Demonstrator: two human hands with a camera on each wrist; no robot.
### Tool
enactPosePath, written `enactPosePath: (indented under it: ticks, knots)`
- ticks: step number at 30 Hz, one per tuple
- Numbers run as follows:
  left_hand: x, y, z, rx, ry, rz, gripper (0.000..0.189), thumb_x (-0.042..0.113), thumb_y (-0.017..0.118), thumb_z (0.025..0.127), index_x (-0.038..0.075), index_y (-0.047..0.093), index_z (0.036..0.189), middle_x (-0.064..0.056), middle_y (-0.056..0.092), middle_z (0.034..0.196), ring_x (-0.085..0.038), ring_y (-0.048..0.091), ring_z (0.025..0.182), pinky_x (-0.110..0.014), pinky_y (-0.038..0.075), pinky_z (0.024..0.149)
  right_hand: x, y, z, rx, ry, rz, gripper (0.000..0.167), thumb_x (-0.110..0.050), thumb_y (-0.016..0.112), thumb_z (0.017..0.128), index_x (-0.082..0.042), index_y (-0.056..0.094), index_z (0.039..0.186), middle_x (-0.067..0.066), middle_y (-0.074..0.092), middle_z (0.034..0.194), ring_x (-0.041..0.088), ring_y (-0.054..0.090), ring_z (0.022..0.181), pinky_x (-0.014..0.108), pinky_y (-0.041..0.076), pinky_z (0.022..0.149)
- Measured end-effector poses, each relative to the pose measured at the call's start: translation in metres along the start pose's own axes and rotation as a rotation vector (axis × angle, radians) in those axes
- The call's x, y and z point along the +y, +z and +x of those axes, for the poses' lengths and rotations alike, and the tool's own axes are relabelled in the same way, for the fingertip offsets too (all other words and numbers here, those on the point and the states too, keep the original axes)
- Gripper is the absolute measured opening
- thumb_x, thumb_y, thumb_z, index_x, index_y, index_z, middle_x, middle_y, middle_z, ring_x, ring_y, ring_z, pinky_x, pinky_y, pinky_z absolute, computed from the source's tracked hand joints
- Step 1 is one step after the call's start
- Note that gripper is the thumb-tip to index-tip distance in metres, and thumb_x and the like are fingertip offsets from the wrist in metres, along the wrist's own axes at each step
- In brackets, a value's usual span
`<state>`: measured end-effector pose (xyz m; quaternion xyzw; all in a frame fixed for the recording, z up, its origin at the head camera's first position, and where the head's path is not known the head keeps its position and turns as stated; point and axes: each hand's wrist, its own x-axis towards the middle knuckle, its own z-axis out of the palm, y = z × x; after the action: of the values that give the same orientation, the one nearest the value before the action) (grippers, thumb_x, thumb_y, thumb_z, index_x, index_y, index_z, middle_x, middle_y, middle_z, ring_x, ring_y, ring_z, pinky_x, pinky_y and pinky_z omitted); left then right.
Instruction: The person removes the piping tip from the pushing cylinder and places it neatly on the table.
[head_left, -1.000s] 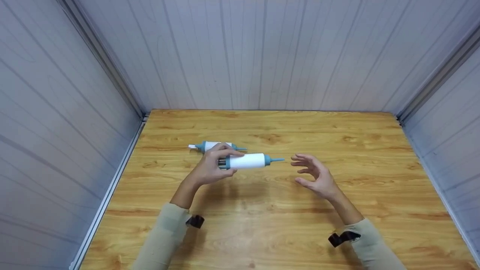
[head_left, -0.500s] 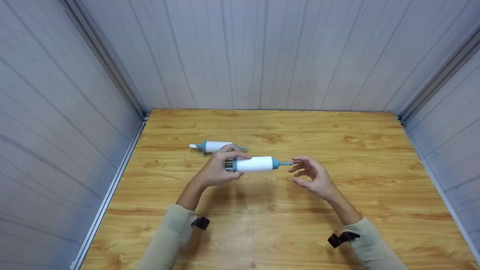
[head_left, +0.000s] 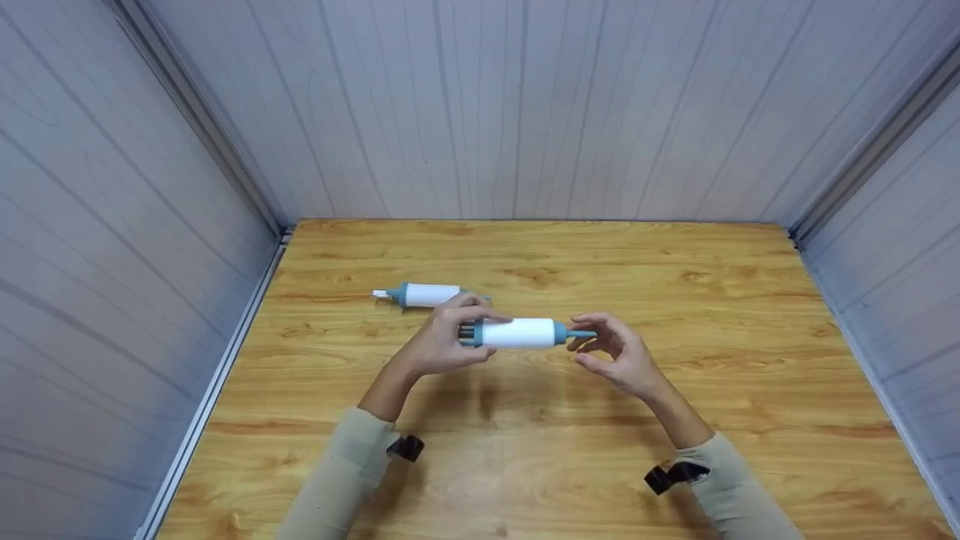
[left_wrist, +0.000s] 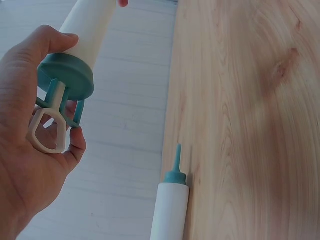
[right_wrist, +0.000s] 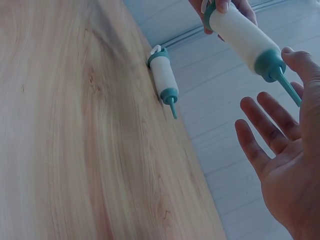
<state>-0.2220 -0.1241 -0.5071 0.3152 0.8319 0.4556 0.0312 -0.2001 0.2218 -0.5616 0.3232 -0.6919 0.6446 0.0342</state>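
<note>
My left hand [head_left: 441, 343] grips the rear end of a white syringe [head_left: 523, 334] with teal end caps, held level above the table. In the left wrist view its pale plunger ring [left_wrist: 34, 131] and teal side loops lie within the curl of the palm. The thin teal nozzle [right_wrist: 287, 89] points right, reaching between the thumb and relaxed fingers of my right hand [head_left: 626, 361]. Those fingers are spread in the right wrist view and do not appear to grip the nozzle. Behind the left hand, a second matching syringe [head_left: 431, 295] lies on the table, its nozzle partly hidden in the head view.
The wood-patterned table [head_left: 675, 277] spreads beneath both hands. Pale panelled walls stand at the back [head_left: 480, 112], at the left [head_left: 135, 225] and at the right [head_left: 900, 247]. A black strap piece [head_left: 405, 448] sticks out from each sleeve.
My left hand has carried the syringe to the right and slightly nearer me. Its nozzle, earlier short of my right hand, now sits among that hand's fingers. The second syringe has stayed put.
</note>
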Motion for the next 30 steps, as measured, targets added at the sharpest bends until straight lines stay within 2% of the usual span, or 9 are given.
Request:
enactPosePath:
  ticks: [7,15,22,30]
  knots:
    - [0.006,0.001,0.000,-0.001,0.029,0.012,0.042,0.016,0.086,0.095,0.019,0.082,0.137,-0.014,0.071,0.135,-0.029,0.066,0.122,-0.047,0.061,0.101,-0.004,0.004,0.003,-0.037,-0.005,0.021,0.050,0.023,0.069,0.094,0.022,0.052,0.141,-0.015,0.072,0.137,0.012,0.080,0.107,0.023,0.065,0.092]
    - [0.011,0.001,0.001,0.000,0.065,0.027,0.042,0.017,0.087,0.094,0.018,0.083,0.136,-0.013,0.072,0.134,-0.027,0.066,0.122,-0.041,0.057,0.102,-0.013,0.007,0.007,-0.043,0.021,0.034,0.045,0.020,0.070,0.096,0.021,0.050,0.136,-0.012,0.073,0.125,0.014,0.082,0.101,0.026,0.067,0.091]
    - [0.014,0.005,0.001,-0.011,0.093,0.021,0.046,0.009,0.090,0.091,0.016,0.083,0.136,-0.014,0.072,0.130,-0.028,0.066,0.121,-0.048,0.059,0.104,-0.015,0.012,0.007,-0.055,0.048,0.072,0.036,0.019,0.064,0.100,0.020,0.047,0.132,-0.011,0.076,0.120,0.006,0.079,0.094,0.029,0.068,0.082]
    - [0.016,0.005,-0.002,-0.039,0.095,0.025,0.044,0.013,0.088,0.093,0.016,0.082,0.136,-0.013,0.071,0.132,-0.027,0.066,0.123,-0.045,0.058,0.106,-0.014,0.018,0.006,-0.061,0.038,0.148,0.030,0.020,0.061,0.101,0.020,0.043,0.125,-0.008,0.074,0.107,0.007,0.076,0.083,0.027,0.066,0.073]
